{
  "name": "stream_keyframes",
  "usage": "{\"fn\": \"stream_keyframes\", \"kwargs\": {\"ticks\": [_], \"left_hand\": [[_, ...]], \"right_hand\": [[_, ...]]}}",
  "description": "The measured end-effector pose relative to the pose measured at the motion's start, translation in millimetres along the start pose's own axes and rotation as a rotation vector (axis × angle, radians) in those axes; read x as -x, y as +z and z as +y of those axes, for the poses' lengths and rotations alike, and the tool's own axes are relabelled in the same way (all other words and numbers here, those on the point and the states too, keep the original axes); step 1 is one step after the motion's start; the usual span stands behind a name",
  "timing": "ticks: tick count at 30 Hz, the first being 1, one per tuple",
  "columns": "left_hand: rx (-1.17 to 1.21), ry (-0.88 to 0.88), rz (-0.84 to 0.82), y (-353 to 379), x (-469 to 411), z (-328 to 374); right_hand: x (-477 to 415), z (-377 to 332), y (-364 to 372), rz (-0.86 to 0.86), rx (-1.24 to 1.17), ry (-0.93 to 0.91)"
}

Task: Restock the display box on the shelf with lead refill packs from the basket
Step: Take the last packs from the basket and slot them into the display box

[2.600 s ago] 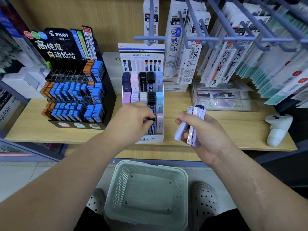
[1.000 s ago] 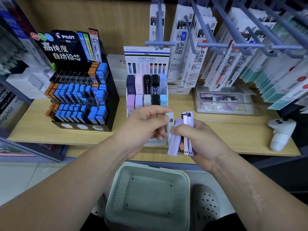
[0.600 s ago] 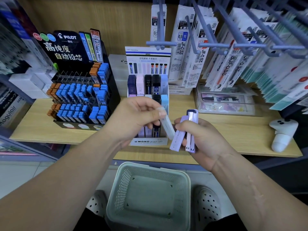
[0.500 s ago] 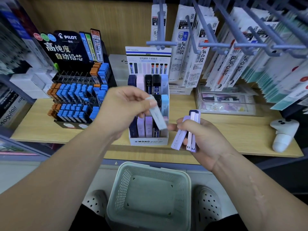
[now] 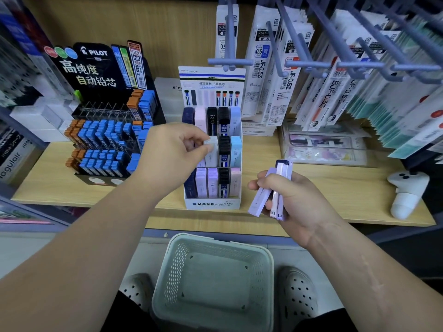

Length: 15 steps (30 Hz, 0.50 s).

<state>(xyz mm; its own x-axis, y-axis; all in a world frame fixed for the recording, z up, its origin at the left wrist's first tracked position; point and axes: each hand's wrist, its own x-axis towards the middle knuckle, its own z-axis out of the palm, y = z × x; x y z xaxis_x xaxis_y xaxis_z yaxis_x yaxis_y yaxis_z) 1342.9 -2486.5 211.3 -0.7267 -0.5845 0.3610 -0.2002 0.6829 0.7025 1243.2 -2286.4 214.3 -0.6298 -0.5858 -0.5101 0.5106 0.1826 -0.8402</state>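
The white tiered MONO display box (image 5: 212, 204) stands on the wooden shelf, its rows holding navy, pink, lilac, black and light blue lead refill packs. My left hand (image 5: 171, 155) pinches a pale white pack (image 5: 211, 149) at the middle row's third slot, its lower end down among the other packs. My right hand (image 5: 291, 200) hovers right of the box, gripping a few lilac and white packs (image 5: 272, 189) fanned upright. The pale green basket (image 5: 213, 281) sits below, between my feet, with nothing visible inside.
A black Pilot display (image 5: 105, 130) of blue and orange lead tubes stands left of the box. Pen refills hang from blue peg hooks (image 5: 311, 64) overhead at right. A clear case (image 5: 323, 146) and a white controller (image 5: 406, 191) lie on the shelf's right side.
My left hand took a pale pack from the bunch in my right hand, carried it up and left, and set it into the box's middle row. My right hand stayed nearly still.
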Motion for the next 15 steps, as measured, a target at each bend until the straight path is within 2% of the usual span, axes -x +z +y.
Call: {"fn": "stream_keyframes", "kwargs": {"ticks": [6,15], "left_hand": [[-0.150,0.193,0.026,6.8,0.3,-8.3],[-0.145,0.127,0.007,8.8,1.0,-3.6]], "right_hand": [[1.4,-1.9,1.3,-0.027,-0.042,0.005],[-1.1,-0.2,-1.0,-0.037,-0.034,0.001]]}}
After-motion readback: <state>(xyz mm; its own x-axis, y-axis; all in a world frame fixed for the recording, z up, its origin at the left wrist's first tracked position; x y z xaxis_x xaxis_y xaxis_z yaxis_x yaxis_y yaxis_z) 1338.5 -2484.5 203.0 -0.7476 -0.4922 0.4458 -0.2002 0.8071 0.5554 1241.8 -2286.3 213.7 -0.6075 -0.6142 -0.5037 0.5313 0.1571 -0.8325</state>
